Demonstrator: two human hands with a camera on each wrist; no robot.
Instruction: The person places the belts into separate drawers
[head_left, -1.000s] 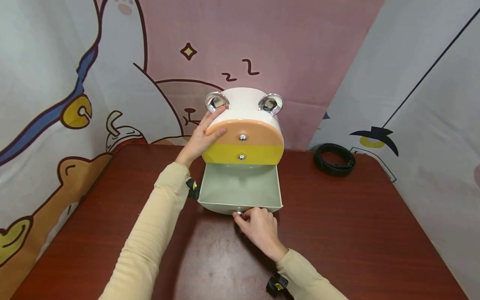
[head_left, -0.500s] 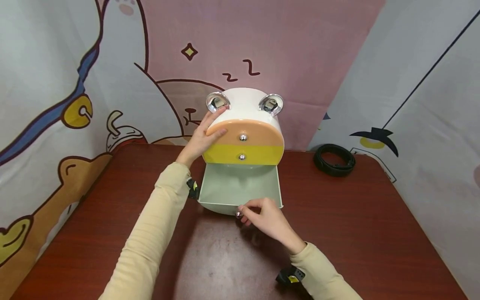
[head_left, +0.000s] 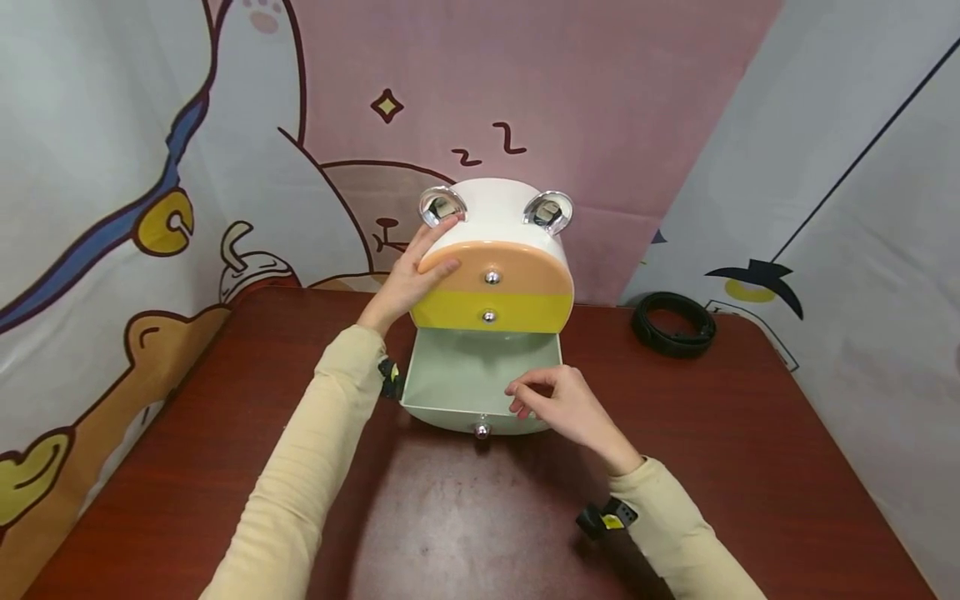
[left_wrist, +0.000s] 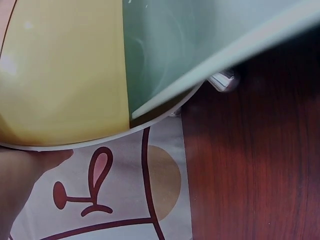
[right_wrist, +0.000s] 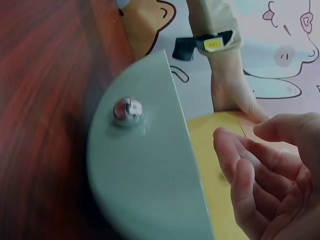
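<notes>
A small frog-shaped drawer cabinet with a white body and silver ring eyes stands on the table. Its orange top drawer and yellow middle drawer are closed, while the pale green bottom drawer is pulled out, its visible inside bare. My left hand rests on the cabinet's left side, fingers straight near the left eye and thumb across the orange front. Over the green drawer's front right rim is my right hand, fingers loosely bent and holding nothing, away from the silver knob.
A coiled black belt lies at the back right of the reddish-brown table. Behind the table hangs a cartoon-printed cloth. Both wrists wear black straps, the right one above the table.
My right hand has let go of the green drawer's knob and moved up and to the right. The left hand stays on the cabinet, and the drawer remains pulled out.
</notes>
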